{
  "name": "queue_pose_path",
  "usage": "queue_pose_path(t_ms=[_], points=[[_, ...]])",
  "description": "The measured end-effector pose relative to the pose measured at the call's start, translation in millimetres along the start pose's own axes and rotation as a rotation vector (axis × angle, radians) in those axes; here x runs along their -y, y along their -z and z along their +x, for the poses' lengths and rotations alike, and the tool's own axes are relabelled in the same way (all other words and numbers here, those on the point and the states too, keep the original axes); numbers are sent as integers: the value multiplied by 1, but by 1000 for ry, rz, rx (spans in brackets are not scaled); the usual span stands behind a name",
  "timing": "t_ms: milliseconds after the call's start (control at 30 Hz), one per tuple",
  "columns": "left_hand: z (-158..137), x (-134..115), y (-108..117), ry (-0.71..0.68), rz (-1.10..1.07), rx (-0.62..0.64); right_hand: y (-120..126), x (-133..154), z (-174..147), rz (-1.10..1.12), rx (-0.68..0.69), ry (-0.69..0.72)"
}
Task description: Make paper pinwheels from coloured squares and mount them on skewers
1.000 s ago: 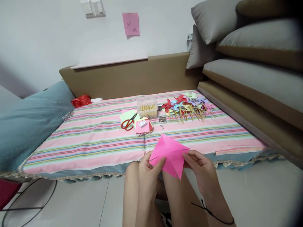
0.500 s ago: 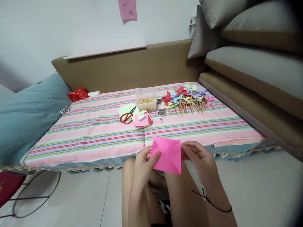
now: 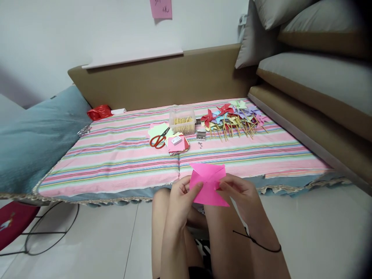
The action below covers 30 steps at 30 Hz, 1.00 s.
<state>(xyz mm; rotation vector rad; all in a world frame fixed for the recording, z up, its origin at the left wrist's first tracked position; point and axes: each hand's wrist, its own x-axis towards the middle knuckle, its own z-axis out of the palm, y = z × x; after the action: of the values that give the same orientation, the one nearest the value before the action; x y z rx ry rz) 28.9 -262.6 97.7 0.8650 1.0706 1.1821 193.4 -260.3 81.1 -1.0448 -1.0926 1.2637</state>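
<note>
A square of bright pink paper (image 3: 207,176), slit in from its corners, is held up over my knees. My left hand (image 3: 183,193) grips its left side, thumb on the front face and fingers behind. At the right side, my right hand (image 3: 236,188) pinches a flap of the paper between thumb and fingers and bends it inward. Beyond the paper on the striped cloth lie small metal pins (image 3: 200,144) beside an opened little box (image 3: 201,135). Nearby is a stack of coloured paper squares (image 3: 177,147) with a small white box (image 3: 176,140) on top.
Red-handled scissors (image 3: 158,141) lie left of the stack. Behind stands a clear plastic box (image 3: 183,126) of thin wooden sticks. Several finished paper pinwheels (image 3: 229,116) are piled at right. Cushions (image 3: 314,73) rise at the right side, and a red bag (image 3: 99,112) sits at far left.
My right hand has moved in from the paper's right edge and now bends its right flap toward the middle. The view has shifted slightly.
</note>
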Motion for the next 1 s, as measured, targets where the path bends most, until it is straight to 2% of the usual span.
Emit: queue_pose_path(t_ms=[133,367,533,800,900,1000], points=[[-1,0,-1,42,-11,34,-7,-2,-1,51,-86,-43],[-1,-2,-3,47,37,-5,-8,-5,-2,-32,-99,-13],[-2,-6,-6,-12,128,-59,-12,-1,-4,-89,-109,-16],[-1,0,-7,22,74,-47,-15,1,-6,-161,-121,8],[0,2,-8,29,57,-70,-16,1,-6,-98,-112,-9],[0,0,-10,30,27,-111,-19,3,-6,63,-131,-46]])
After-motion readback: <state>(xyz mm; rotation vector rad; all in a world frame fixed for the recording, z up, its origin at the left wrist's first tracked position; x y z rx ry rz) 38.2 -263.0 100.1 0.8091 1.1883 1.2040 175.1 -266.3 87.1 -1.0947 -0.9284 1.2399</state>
